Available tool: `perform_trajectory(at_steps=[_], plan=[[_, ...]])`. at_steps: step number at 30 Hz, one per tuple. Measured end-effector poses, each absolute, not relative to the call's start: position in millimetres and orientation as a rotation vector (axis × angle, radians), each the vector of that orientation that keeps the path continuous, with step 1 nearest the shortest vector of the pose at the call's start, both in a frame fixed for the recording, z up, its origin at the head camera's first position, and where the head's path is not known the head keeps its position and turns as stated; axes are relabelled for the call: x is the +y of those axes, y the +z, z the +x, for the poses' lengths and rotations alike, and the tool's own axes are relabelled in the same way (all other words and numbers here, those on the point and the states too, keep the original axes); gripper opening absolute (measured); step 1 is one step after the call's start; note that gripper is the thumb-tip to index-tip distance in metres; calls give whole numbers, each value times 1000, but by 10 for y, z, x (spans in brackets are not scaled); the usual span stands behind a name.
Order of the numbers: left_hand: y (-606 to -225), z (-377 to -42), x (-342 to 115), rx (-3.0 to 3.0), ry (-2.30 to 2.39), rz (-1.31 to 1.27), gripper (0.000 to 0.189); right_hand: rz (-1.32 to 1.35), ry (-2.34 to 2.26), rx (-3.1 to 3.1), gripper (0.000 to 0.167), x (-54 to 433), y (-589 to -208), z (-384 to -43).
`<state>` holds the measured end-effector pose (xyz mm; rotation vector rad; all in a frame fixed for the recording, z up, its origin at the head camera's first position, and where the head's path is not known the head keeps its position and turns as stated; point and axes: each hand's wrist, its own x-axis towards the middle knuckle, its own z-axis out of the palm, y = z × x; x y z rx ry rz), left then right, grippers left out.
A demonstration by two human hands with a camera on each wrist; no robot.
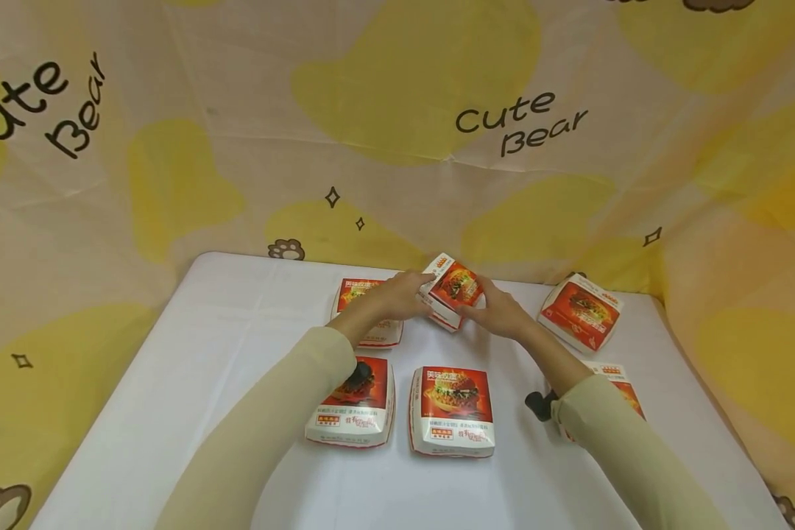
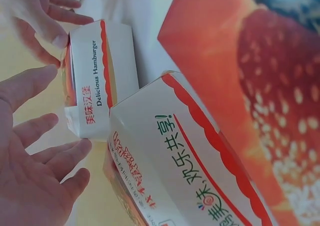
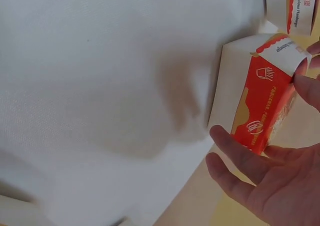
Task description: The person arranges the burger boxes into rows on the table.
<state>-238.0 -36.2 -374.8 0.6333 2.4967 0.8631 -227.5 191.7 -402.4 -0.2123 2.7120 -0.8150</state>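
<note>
Red-and-white card forms the held burger box (image 1: 453, 287), set askew between both hands over the rear of the tabletop (image 1: 172, 412). The right hand (image 1: 500, 309) grips one corner, thumb against the upper face and fingers round the side, likely since the slanting walls give little purchase elsewhere. The left hand (image 1: 397, 294) spreads its fingers wide at the opposite side, presumably to steady the light carton; whether they press on it, or whether its base is raised, I cannot quite tell.

Left of the held box stands the rear-left box (image 1: 354, 291); nearer the person than it are the front-left box (image 1: 351, 423) and front-middle box (image 1: 453, 408), lids up and squared, apparently aligned as rows. To its right sit the tilted-looking rear-right box (image 1: 581, 313) and, partly behind the forearm, the front-right box (image 1: 619, 383).
</note>
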Motion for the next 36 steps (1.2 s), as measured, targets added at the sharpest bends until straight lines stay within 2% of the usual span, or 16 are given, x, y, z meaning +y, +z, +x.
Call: perform_trajectory(at_steps=[14, 27, 36], plan=[[-3752, -2333, -299, 2442, 844, 695, 61, -233, -835, 2681, 81, 1973, -4007, -2248], [-3734, -2225, -204, 2420, 845, 777, 61, -157, -837, 2723, 80, 2007, -3999, -2250], [-3747, -2199, -184, 2416, 843, 856, 62, -304, -841, 2716, 73, 2067, -4009, -2267]])
